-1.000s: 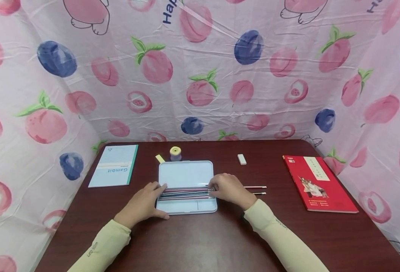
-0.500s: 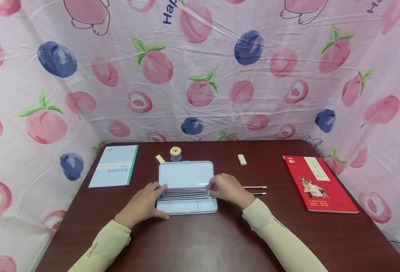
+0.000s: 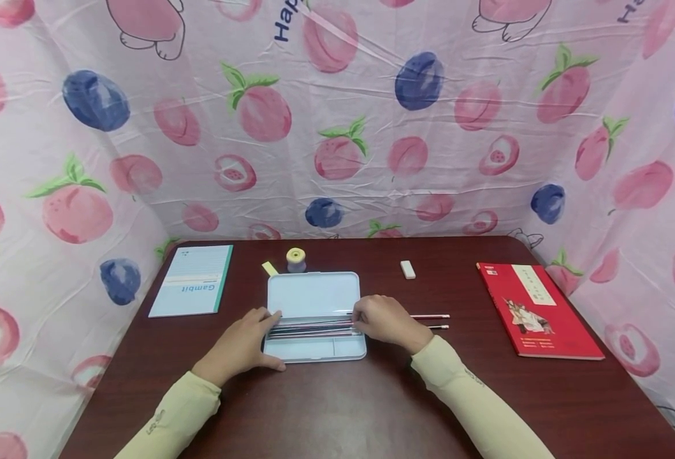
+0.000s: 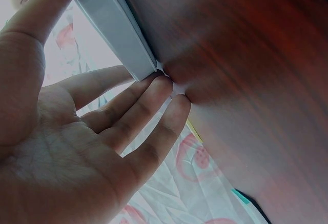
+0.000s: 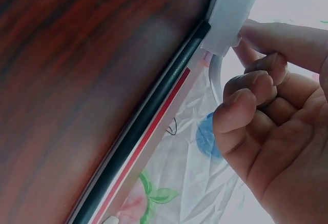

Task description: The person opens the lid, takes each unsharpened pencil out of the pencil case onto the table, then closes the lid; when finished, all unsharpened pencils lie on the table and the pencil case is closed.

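An open light-blue pencil case [image 3: 313, 294] lies mid-table, its lid folded back. Several striped pencils [image 3: 314, 329] lie lengthwise in its long compartment. My left hand [image 3: 244, 341] rests at the case's left end, thumb by the front corner, forefinger over the edge. In the left wrist view its relaxed fingertips touch the case's end. My right hand [image 3: 387, 320] reaches over the right end and pinches at the pencils there; the case wall hides its thumb and forefinger tips in the right wrist view, where the other fingers curl in. A dark pencil [image 5: 154, 106] and a red-striped pencil [image 5: 148, 134] lie outside, beside the right hand.
Behind the case stand a yellow-topped roll [image 3: 296, 258] and a yellow strip [image 3: 270, 268]. A white eraser [image 3: 408, 269] lies further right. A Gambit notebook [image 3: 190, 280] is at the left, a red book [image 3: 538, 312] at the right. Fruit-printed cloth encloses the table.
The pencils in the compartment have shifted: half a second ago a reddish one lay across the back of the bunch; now they lie closer together. Both hands stay in nearly the same place.
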Motion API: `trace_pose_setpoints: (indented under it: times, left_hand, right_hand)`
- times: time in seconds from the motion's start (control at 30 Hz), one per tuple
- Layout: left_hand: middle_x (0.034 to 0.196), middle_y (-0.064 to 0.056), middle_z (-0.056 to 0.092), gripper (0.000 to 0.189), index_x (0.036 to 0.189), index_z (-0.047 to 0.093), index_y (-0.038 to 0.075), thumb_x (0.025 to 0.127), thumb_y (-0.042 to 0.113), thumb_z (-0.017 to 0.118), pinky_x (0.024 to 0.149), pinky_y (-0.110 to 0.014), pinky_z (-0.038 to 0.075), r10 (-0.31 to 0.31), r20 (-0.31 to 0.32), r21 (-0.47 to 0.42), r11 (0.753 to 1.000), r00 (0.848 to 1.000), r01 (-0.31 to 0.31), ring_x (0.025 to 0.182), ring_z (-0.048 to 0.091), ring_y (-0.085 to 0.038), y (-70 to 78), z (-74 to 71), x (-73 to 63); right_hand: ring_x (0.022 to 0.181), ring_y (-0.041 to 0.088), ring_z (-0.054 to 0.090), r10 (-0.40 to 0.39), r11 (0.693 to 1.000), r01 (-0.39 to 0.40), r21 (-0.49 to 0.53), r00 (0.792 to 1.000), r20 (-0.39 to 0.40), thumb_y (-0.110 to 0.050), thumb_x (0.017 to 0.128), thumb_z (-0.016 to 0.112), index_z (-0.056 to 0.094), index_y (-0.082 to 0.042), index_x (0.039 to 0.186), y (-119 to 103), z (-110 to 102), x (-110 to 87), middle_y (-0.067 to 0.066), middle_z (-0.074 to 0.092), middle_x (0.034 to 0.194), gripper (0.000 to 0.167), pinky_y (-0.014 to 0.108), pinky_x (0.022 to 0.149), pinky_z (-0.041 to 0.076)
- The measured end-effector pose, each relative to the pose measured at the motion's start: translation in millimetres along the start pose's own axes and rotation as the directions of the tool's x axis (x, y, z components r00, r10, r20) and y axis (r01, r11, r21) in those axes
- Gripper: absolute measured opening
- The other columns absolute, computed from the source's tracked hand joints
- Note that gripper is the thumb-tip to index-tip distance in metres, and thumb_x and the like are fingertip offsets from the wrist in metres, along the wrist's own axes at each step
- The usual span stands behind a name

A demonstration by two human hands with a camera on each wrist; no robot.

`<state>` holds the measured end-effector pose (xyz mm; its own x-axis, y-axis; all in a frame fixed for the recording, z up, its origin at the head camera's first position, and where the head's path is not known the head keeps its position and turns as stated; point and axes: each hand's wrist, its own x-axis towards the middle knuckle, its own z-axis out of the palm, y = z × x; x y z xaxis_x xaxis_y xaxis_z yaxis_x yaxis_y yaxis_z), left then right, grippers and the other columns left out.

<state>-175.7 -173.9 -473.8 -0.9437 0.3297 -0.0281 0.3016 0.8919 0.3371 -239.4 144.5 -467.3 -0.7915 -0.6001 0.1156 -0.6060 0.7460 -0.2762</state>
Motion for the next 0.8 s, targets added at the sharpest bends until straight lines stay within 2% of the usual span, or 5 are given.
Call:
trace_pose_setpoints:
  times: [0.17,0.37,0.5,0.63,0.8]
  left_hand:
    - [0.14,-0.016,0.062,0.107,0.154,0.056,0.006,0.068,0.052,0.099,0.108,-0.049,0.056,0.0,0.0,0.004,1.0,1.0,0.0,0.119,0.058,-0.028,-0.2,0.3,0.5]
    - [0.139,-0.016,0.062,0.106,0.154,0.056,0.006,0.069,0.052,0.099,0.108,-0.049,0.056,0.005,-0.001,0.004,1.0,1.0,-0.005,0.119,0.058,-0.027,-0.4,1.1,0.3]
    - [0.14,-0.016,0.062,0.106,0.155,0.056,0.006,0.069,0.053,0.099,0.108,-0.05,0.056,0.006,0.003,0.009,1.0,1.0,-0.006,0.12,0.058,-0.028,-0.3,0.9,0.3]
    - [0.141,-0.017,0.062,0.106,0.155,0.055,0.006,0.069,0.053,0.099,0.109,-0.05,0.055,0.009,0.005,0.012,1.0,1.0,-0.009,0.121,0.058,-0.028,-0.7,0.5,0.2]
    - [0.142,-0.017,0.061,0.107,0.155,0.055,0.006,0.07,0.054,0.098,0.109,-0.051,0.055,0.013,0.005,0.016,1.0,1.0,-0.013,0.122,0.058,-0.029,-1.9,0.8,0.2]
  right_hand:
    - [0.067,0.007,0.055,-0.026,0.999,0.026,-0.03,1.0,-0.01,-0.011,0.092,0.082,0.077,-0.012,0.089,-0.7,-2.1,-3.5,-0.002,0.073,0.082,0.006,0.026,0.065,0.053]
    - [0.073,0.009,0.063,-0.02,0.998,0.018,-0.064,0.999,-0.027,-0.015,0.093,0.083,0.078,-0.012,0.093,2.8,-7.3,-9.8,-0.001,0.075,0.088,0.006,0.03,0.07,0.058]
    - [0.078,0.01,0.066,-0.008,0.999,0.006,-0.052,0.999,-0.04,-0.015,0.092,0.084,0.078,-0.014,0.093,11.4,-11.8,-18.1,-0.002,0.076,0.09,0.007,0.032,0.074,0.06]
    - [0.075,0.007,0.06,0.013,1.0,-0.014,-0.024,1.0,-0.028,-0.012,0.092,0.084,0.077,-0.015,0.092,23.6,-15.4,-28.5,-0.004,0.073,0.087,0.007,0.029,0.073,0.057]
    - [0.07,0.005,0.05,0.002,1.0,-0.002,0.004,1.0,-0.02,-0.011,0.092,0.083,0.075,-0.015,0.09,37.9,-19.2,-41.6,-0.007,0.067,0.083,0.009,0.025,0.067,0.049]
